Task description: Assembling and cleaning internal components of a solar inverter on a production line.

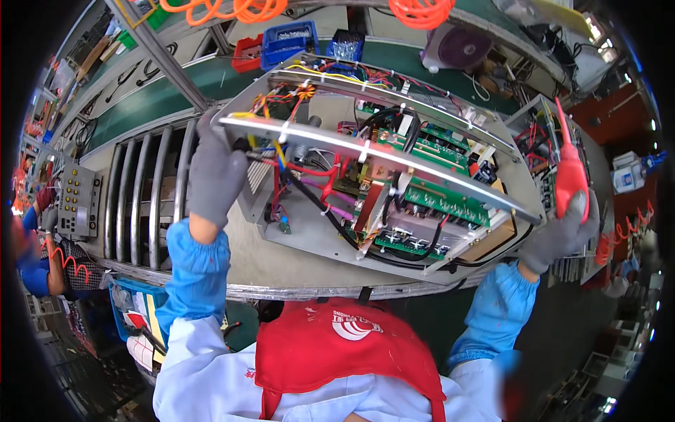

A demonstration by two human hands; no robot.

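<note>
An open metal chassis (309, 246) packed with green circuit boards (446, 202) and red, black and purple wires sits on the bench in front of me. My left hand (216, 172), in a grey glove, is closed on the chassis at its left end, by the end of a long metal bar (302, 132). At the right end, my gloved right hand (562, 235) grips a red tool with a long tapering tip (571, 165), which points up. That hand is right by the chassis corner; whether it also touches the metal is unclear.
Metal rollers (144, 197) lie to the left. Blue bins (290, 43) and a red bin (247, 53) of small parts stand behind the chassis. Orange coiled hoses (422, 13) hang above. Another person's arm (53, 271) is at the far left, near a grey panel (79, 200).
</note>
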